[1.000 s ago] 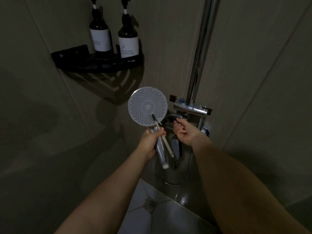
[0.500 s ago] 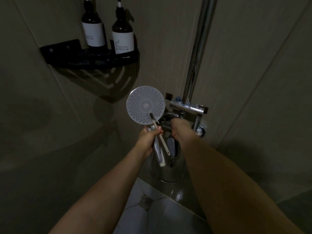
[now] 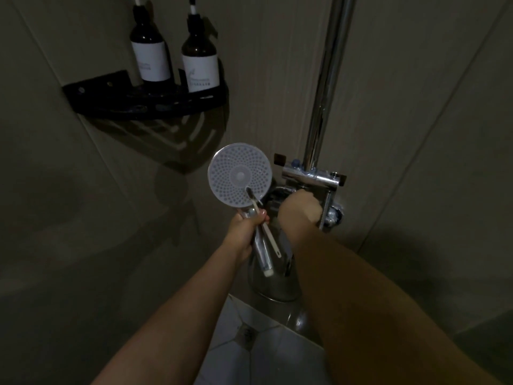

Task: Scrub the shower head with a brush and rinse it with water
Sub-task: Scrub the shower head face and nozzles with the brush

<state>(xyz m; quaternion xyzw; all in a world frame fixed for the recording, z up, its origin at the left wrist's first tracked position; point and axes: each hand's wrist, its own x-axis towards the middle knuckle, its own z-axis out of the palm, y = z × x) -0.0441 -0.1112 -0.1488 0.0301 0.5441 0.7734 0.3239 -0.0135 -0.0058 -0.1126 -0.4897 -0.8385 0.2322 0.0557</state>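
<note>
The round white shower head (image 3: 239,174) faces me, its dotted face upright and its chrome handle pointing down. My left hand (image 3: 245,226) grips that handle together with a thin white brush (image 3: 263,226), whose dark bristle end lies against the lower right of the face. My right hand (image 3: 298,208) is closed on the chrome tap lever under the mixer bar (image 3: 311,177); the lever itself is mostly hidden by the hand. No water is visible.
A chrome riser pipe (image 3: 323,87) runs up the wall from the mixer. A black corner shelf (image 3: 144,102) at upper left carries two dark pump bottles (image 3: 200,59). A floor drain (image 3: 245,334) sits in the white tiles below. The room is dim.
My right hand has shifted slightly up and to the right on the tap lever, turning over it. The shower head and brush in my left hand stay about where they were.
</note>
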